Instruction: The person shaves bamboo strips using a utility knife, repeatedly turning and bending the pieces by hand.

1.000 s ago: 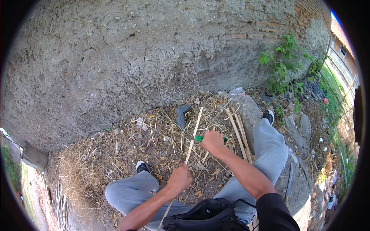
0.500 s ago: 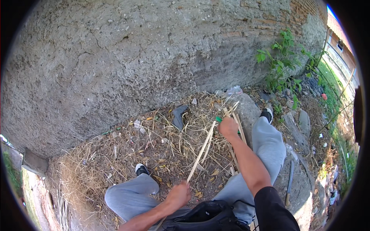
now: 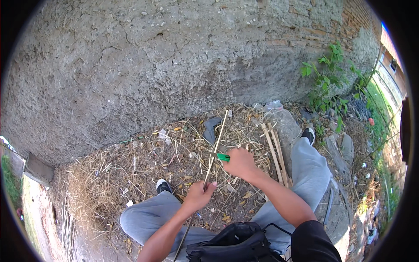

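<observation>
My left hand is closed around a long thin strip of pale split wood, likely bamboo. The strip runs from beside my lap up toward the wall. A knife with a green handle is gripped in my right hand, its short blade pointing left and lying against the strip, above my left hand. Several wider pale strips lean against the stone by my right leg. Thin curled shavings lie scattered on the ground ahead.
A rough grey wall rises in front. Against my lap rests an open black bag. A long blade lies on stone to the right, and a green plant grows by the wall. Dry fibres are heaped at left.
My right hand has come left and nearer from the leaning strips, bringing the knife against the strip. The strip in my left hand now stands more upright, and my left hand has moved slightly up.
</observation>
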`<state>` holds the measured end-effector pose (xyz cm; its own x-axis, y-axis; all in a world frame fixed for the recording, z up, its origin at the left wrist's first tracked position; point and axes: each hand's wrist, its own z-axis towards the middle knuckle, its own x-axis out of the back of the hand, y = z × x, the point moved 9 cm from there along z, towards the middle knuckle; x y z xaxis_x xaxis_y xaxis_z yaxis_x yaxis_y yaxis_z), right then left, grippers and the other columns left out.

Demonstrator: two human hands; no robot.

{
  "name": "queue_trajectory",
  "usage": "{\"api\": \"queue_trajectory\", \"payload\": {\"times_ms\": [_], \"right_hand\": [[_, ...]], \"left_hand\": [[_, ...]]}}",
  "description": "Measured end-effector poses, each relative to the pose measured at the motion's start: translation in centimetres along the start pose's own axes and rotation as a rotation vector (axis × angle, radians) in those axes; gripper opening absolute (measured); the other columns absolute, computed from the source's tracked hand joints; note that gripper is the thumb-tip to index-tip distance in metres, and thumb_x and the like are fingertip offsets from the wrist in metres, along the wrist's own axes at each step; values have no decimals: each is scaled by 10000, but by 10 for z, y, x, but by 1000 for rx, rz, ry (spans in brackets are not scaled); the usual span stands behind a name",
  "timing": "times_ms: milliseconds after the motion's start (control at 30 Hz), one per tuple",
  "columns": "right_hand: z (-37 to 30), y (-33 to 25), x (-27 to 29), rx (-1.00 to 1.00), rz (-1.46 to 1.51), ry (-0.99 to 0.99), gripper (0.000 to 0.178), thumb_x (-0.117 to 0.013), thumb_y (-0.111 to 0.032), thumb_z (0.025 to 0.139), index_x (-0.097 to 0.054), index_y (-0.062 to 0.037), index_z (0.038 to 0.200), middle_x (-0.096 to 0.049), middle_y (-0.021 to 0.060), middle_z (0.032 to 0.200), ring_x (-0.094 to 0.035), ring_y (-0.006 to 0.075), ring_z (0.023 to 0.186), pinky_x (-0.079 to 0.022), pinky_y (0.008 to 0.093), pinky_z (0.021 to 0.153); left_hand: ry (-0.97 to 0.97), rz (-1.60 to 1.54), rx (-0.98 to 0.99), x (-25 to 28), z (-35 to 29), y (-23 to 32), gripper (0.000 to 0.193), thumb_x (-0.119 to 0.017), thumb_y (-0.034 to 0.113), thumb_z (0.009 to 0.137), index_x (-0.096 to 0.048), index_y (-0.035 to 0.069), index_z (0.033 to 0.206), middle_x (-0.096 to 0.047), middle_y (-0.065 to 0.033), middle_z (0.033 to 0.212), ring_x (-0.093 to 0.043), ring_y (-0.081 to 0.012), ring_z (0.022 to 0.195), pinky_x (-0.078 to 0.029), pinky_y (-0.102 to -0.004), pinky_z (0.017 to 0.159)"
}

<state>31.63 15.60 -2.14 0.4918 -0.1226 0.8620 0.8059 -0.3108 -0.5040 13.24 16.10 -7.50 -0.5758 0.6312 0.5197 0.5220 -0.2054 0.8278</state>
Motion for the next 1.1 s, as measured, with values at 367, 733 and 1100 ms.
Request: {"api": "queue_trajectory", "payload": {"times_ms": [367, 733, 1100], "right_hand": [[-15, 7, -10, 89, -156, 17, 234, -633, -208, 730, -689, 18, 751, -674, 245, 769, -688, 396, 740, -559, 468, 689], [-10, -5, -12, 86, -82, 47, 237, -628, -240, 742, -729, -44, 829, -676, 237, 759, -685, 402, 728, -559, 483, 703], [10, 15, -9, 38, -135, 206, 186, -647, -214, 732, -725, -51, 778, -677, 236, 750, -687, 404, 731, -539, 494, 678]], "left_hand": [[146, 133, 32, -1, -9, 31, 377, -549, 344, 969, -540, -21, 880, -601, -198, 638, -608, -382, 591, -455, -470, 580], [68, -467, 33, -18, -2, 3, 363, -327, 359, 1063, -460, 66, 896, -370, 38, 592, -354, -43, 447, -312, -237, 381], [-101, -584, 276, -22, -12, 14, 411, -361, 382, 1051, -464, 68, 805, -419, 5, 553, -408, -95, 425, -343, -277, 378]]}}
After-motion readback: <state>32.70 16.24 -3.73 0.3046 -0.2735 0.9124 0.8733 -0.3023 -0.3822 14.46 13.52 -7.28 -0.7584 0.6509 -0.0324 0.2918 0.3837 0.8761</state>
